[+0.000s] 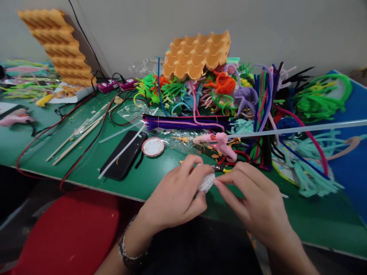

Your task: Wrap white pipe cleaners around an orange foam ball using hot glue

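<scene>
My left hand (pixel 176 194) grips a small white fuzzy ball (pixel 207 182) between thumb and fingers, just above the near edge of the green table (pixel 86 168). My right hand (pixel 254 200) meets it from the right, fingertips pinching the same white piece. Right behind my hands lies a pink glue gun (pixel 222 143) with a long clear glue stick (pixel 301 129) jutting to the right. Part of the white piece is hidden by my left fingers.
A big heap of coloured pipe cleaners (pixel 243 95) fills the back right, with an orange egg tray (pixel 197 53) on top. A black phone (pixel 124 154), a round white lid (pixel 153 147), wooden sticks (pixel 77 137), red cables and a red stool (pixel 69 229) are at left.
</scene>
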A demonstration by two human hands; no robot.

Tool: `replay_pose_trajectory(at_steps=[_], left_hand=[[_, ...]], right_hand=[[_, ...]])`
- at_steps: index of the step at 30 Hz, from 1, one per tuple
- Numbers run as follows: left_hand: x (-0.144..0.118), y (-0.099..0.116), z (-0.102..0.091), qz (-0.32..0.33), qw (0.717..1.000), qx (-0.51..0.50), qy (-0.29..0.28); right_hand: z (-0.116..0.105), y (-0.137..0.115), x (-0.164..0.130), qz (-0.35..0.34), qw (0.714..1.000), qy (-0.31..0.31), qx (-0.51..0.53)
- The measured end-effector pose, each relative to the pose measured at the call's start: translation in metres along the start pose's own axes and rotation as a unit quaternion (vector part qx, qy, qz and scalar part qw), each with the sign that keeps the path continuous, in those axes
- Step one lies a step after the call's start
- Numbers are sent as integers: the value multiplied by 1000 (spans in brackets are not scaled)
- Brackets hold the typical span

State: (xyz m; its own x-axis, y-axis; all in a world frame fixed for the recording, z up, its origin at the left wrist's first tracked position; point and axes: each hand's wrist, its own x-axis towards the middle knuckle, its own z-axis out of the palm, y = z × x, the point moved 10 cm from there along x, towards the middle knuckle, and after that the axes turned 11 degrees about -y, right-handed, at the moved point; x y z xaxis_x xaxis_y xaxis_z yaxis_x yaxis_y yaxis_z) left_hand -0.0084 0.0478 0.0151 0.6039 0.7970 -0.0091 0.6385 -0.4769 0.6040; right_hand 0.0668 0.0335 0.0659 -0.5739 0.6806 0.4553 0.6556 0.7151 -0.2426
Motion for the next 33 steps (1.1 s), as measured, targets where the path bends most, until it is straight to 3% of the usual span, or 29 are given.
replay_pose_trajectory(at_steps=[6,14,17,23,33], left_hand=[[-5,-3,-4,42,994,-97,22],[-10,-9,-5,47,975,-218,8],[-7,-17,5,39,950,-310,-14],[0,-20,27,52,867,-495,-26],[1,-20,28,18,883,-469,-7]], right_hand=[[-2,-1,1,-10,998,6,54],[-2,2,-2,-16,993,-26,114],[-6,2,-3,-22,993,-12,115],[-6,0,-2,-42,992,-7,116],[0,-2,-3,-46,990,-20,132]])
